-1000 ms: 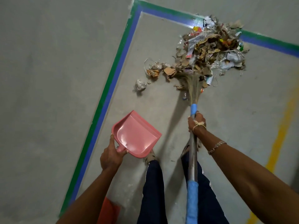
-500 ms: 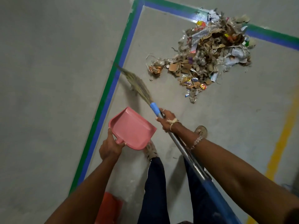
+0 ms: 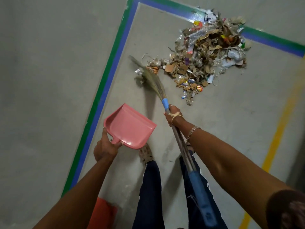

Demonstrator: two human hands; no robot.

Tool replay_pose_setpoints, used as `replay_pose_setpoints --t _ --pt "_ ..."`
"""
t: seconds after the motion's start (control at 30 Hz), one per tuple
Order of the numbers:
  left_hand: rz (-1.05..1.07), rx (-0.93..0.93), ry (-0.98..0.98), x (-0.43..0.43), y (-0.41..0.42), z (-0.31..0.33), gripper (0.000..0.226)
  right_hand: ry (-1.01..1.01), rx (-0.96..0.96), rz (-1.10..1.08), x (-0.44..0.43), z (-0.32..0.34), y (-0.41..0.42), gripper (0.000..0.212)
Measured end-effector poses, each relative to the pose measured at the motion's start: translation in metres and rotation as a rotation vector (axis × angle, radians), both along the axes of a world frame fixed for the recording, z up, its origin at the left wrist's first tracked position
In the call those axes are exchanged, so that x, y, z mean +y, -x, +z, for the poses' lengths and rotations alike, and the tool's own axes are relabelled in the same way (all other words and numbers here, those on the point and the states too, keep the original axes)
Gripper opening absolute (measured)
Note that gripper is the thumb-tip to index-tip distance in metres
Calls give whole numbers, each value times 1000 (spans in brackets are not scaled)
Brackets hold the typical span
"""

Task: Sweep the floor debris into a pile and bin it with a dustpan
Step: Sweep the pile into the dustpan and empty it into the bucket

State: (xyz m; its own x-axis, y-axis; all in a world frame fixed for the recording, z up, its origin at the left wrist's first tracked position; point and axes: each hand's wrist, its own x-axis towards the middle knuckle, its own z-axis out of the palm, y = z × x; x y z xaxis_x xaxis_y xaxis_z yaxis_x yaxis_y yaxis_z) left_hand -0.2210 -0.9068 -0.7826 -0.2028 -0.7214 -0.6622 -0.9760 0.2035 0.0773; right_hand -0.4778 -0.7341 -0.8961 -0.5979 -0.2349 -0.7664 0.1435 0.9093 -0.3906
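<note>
The debris pile (image 3: 209,52), made of cardboard scraps, dry leaves, foil and wrappers, lies on the concrete floor (image 3: 49,96). It sits in the corner of a green-and-blue tape border (image 3: 105,80) and spills over the far strip. The broom (image 3: 152,80) has its bristles at the pile's near-left edge, beside a crumpled foil scrap (image 3: 138,71) that lies just apart from the heap. The right grip (image 3: 173,117) is closed round the broom's handle just below its blue collar, with a beaded bracelet (image 3: 193,131) on that wrist. The left grip (image 3: 105,147) clasps the short handle of the pink dustpan (image 3: 130,128), which is left of the broom and above a shoe (image 3: 146,153). A yellow line (image 3: 277,138) runs along the floor to the right.
</note>
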Motion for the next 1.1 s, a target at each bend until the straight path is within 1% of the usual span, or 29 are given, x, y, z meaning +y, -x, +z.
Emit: replay_pose_setpoints --t 0.1,0.17,0.23,0.3,0.33,0.43,0.53,0.57,0.67,0.73,0.8,0.83,0.9,0.93,1.0,1.1 --pt "-10 22 -18 10 13 1 110 -28 116 -129 33 8 13 33" --pt "-21 22 -33 17 20 1 109 -17 169 -167 55 16 13 45" --pt "-35 26 -44 23 28 2 107 24 210 -145 70 22 7 56" --pt "-54 29 -48 27 35 3 104 70 200 -74 72 29 3 61" --pt "-63 22 -48 28 37 2 104 98 161 -39 68 34 3 61" --pt "-77 0 -34 28 40 3 106 155 -40 15 40 44 8 54" --pt "-89 -27 -17 25 42 5 107 90 -199 145 11 35 14 34" --pt "-93 -34 -11 24 43 6 107 59 -236 162 4 29 14 31" --pt "-101 -48 8 24 45 7 108 -8 -244 93 2 11 13 29" --pt "-108 -56 16 26 47 7 108 -28 -181 3 14 11 14 32" --pt "-115 -56 13 31 48 7 109 -75 -60 30 37 10 16 39" --pt "-121 -50 9 34 49 7 110 -98 -1 70 54 9 18 46" --pt "-135 -37 -5 43 51 7 110 -95 86 127 96 11 24 60" --pt "-139 -31 -14 48 53 8 109 -79 113 137 119 12 28 62" --pt "-152 -23 -24 59 56 8 108 -39 139 149 166 23 37 64" --pt "-180 -27 -52 79 61 8 106 16 111 168 235 44 43 65"
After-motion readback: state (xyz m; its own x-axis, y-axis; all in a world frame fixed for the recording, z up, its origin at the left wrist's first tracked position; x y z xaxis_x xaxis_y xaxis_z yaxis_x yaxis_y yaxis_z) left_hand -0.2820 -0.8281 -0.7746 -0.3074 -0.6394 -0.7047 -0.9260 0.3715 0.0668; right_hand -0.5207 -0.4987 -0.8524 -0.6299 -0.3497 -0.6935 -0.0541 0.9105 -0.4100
